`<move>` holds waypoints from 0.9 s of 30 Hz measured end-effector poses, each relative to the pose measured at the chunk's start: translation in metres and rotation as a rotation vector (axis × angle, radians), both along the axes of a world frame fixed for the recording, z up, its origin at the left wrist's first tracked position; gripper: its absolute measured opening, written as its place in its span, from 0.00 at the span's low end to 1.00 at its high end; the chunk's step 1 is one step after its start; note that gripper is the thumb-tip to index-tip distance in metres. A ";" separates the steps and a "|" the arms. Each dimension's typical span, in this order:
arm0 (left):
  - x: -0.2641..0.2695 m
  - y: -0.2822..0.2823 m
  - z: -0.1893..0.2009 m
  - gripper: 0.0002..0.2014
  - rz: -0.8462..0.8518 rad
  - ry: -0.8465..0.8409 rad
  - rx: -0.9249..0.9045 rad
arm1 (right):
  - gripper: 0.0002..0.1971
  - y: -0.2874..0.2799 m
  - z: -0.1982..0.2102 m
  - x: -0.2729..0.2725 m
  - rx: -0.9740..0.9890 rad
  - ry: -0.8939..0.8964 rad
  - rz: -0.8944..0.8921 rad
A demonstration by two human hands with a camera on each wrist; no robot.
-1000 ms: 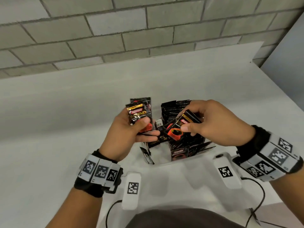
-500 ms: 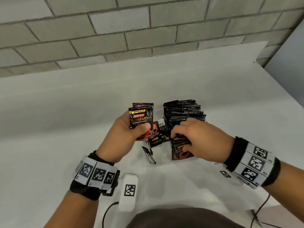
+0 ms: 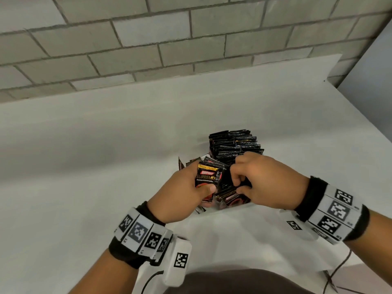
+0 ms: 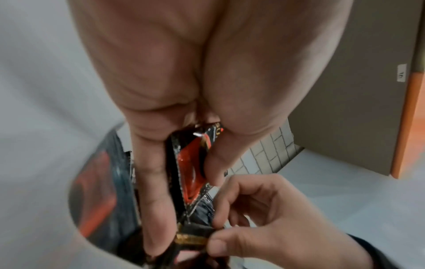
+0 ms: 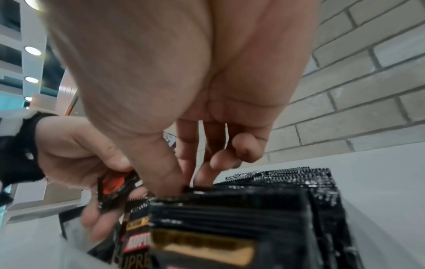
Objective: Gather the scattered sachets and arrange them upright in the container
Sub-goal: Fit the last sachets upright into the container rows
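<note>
While the left hand (image 3: 182,194) keeps a small bundle of sachets (image 3: 206,179) clamped between thumb and fingers, just beside the container (image 5: 65,224), the right hand (image 3: 269,183) has its grip closed in a pinch on the top edge of a single sachet (image 4: 190,234) at the near end of the upright row (image 3: 235,145). The step in hand looks like seating that one sachet on end among those already standing, with the bundle waiting its turn; the task seems well along, since most sachets stand packed in the container. The next move probably calls for pressing the pinched sachet straight down into its gap, then taking another from the left hand. The container's walls are mostly hidden; only a low edge shows in the right wrist view, on the left hand's side. The row is tight, so room to slide a sachet in is narrow, and a few sachets beside the left hand lean instead of standing. The white worktop (image 3: 106,166) lies open all round, with the brick wall (image 3: 191,39) well apart behind
</note>
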State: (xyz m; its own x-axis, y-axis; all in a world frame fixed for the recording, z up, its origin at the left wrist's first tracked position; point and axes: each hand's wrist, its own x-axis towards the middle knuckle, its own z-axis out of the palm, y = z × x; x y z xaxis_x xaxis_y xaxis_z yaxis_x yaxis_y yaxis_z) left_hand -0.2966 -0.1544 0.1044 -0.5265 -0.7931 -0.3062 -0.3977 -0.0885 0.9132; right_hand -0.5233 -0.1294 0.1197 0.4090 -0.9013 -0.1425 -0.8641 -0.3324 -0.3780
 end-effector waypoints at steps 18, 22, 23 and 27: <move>-0.002 -0.004 -0.003 0.18 0.015 0.027 0.050 | 0.31 0.018 0.016 -0.057 0.159 -0.063 -0.060; -0.013 -0.002 -0.008 0.19 -0.139 -0.150 -0.114 | 0.20 0.014 0.002 -0.054 0.122 -0.090 -0.034; -0.016 -0.001 -0.008 0.19 -0.153 -0.153 -0.120 | 0.19 0.011 0.000 -0.054 0.108 -0.094 -0.044; -0.026 -0.001 -0.008 0.18 -0.189 -0.184 -0.137 | 0.18 0.004 0.001 -0.059 0.050 -0.082 -0.081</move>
